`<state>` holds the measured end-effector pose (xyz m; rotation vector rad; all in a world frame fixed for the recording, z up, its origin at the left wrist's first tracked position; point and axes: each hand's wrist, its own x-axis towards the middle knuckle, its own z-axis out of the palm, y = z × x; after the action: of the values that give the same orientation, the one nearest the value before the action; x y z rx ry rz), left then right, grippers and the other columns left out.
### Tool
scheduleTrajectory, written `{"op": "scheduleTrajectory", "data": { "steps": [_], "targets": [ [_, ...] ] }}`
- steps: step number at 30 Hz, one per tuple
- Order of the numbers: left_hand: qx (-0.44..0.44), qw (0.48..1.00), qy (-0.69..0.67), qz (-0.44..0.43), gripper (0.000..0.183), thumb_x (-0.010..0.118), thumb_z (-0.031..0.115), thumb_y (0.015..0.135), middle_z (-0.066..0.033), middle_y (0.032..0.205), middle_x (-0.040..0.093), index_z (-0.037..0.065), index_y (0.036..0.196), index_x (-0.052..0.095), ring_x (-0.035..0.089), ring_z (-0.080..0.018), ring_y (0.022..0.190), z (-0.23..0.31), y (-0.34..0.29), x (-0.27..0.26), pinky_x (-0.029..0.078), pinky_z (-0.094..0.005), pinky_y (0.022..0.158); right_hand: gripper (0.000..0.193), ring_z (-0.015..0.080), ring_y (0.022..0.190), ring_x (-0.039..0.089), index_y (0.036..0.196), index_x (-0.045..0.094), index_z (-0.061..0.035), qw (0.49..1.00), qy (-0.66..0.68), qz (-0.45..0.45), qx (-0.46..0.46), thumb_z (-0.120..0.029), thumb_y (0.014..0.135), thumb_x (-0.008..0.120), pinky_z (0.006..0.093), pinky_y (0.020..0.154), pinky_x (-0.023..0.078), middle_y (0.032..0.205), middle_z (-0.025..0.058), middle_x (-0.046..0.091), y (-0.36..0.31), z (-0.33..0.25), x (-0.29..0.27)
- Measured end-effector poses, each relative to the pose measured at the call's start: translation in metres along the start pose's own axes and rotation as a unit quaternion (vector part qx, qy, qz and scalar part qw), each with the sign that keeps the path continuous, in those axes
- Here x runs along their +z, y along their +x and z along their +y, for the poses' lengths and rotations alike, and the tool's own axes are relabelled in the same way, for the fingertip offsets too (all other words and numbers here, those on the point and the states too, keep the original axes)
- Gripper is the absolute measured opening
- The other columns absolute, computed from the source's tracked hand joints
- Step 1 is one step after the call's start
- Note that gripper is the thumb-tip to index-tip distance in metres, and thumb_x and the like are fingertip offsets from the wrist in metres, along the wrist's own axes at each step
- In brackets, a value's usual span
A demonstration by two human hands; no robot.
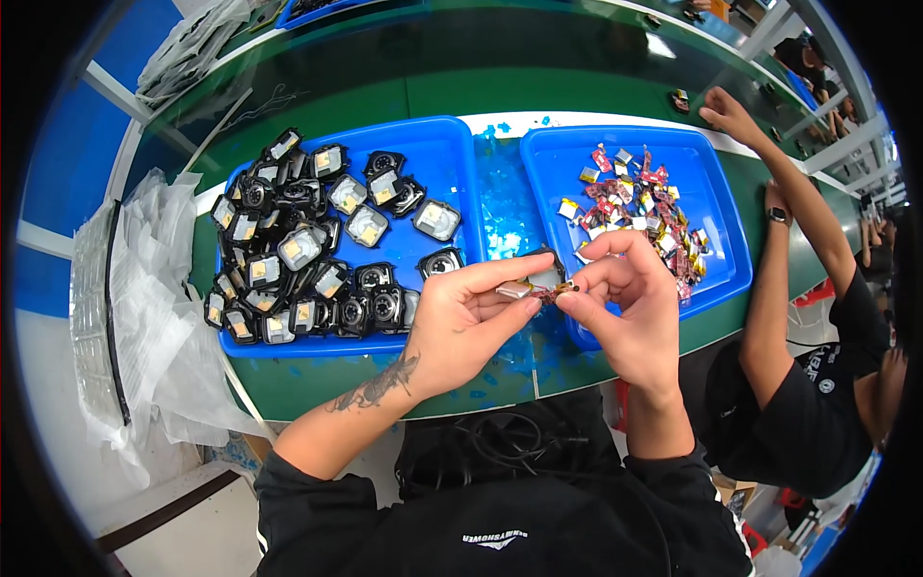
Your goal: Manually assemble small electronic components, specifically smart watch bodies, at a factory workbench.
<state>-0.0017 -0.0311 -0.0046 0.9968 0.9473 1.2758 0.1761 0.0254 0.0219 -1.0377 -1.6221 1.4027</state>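
My left hand (458, 315) is closed, pinching a small silvery battery-like piece (517, 288) between thumb and fingers. Behind that piece shows the dark edge of a watch case (546, 260), mostly covered by my hands. My right hand (630, 313) is closed too, its thumb and fingertips on a tiny reddish-brown part (563, 288) at the end of the same piece; whether the two are joined is too small to tell. Left of my hands, many black watch cases (300, 247) fill a blue tray (460, 163). Beyond my right hand, small batteries with red boards (642, 197) lie heaped in a second blue tray (707, 173).
Blue scraps litter the green table (500, 370) and the strip between the trays. Crumpled clear plastic sheets (159, 317) hang at the left. To the right sits a co-worker in a black shirt (817, 413), one arm (798, 183) reaching toward the green conveyor (567, 91).
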Motion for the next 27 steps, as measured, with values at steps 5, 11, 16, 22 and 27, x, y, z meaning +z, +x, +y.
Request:
{"op": "scheduleTrajectory", "data": {
  "steps": [5,11,16,22,27],
  "targets": [
    [0.009,1.0,0.011,0.003,0.036,0.058,-0.007,0.09,-0.0144,0.125,0.061,-0.004,0.126,0.058,0.061,-0.0156,0.108,-0.003,0.001,0.002,0.052,-0.0277,0.094,0.04,-0.0008,0.054,0.041,0.106,0.053,-0.0046,0.998,-0.065,-0.001,-0.021,0.005,0.075,0.075,0.0141,0.053,0.036,0.068,-0.003,0.06,0.005,0.002,-0.001],
    [0.035,0.999,0.002,0.0,0.042,0.056,-0.01,0.089,-0.0141,0.125,0.061,-0.003,0.131,0.054,0.061,-0.0145,0.109,0.002,0.0,0.005,0.051,-0.0268,0.092,0.041,0.0016,0.061,0.048,0.109,0.052,-0.0043,0.995,-0.099,-0.002,-0.026,0.004,0.076,0.075,0.0161,0.054,0.041,0.081,0.0004,0.06,0.006,0.003,0.003],
    [0.006,0.997,-0.053,0.06,0.06,0.054,-0.012,0.088,-0.0156,0.121,0.062,0.002,0.144,0.038,0.061,-0.0151,0.108,0.004,-0.003,0.004,0.05,-0.0245,0.09,0.043,0.0099,0.081,0.063,0.115,0.054,-0.0035,0.987,-0.13,-0.008,-0.098,0.004,0.078,0.073,0.023,0.066,0.054,0.088,0.0036,0.062,0.006,0.008,0.02],
    [0.214,0.938,0.246,0.115,0.085,0.064,-0.004,0.084,-0.0249,0.147,0.032,0.001,0.15,0.01,0.054,-0.0312,0.122,-0.002,-0.006,0.006,0.05,-0.0398,0.094,0.045,0.0081,0.067,0.06,0.119,0.051,0.0006,0.988,-0.103,-0.095,-0.066,-0.003,0.079,0.072,0.0231,0.06,0.047,0.075,0.0072,0.068,0.129,-0.012,-0.011],
    [0.474,0.72,0.505,0.045,0.049,0.067,0.005,0.079,-0.0212,0.127,0.055,0.004,0.126,0.053,0.06,-0.0313,0.109,-0.018,0.002,0.012,0.055,-0.0401,0.085,0.054,0.0208,0.07,0.066,0.106,0.057,0.0025,0.983,-0.179,0.018,0.038,-0.01,0.063,0.087,0.0315,0.062,0.052,0.084,0.0137,0.067,0.275,0.051,-0.04]
  ]
}}
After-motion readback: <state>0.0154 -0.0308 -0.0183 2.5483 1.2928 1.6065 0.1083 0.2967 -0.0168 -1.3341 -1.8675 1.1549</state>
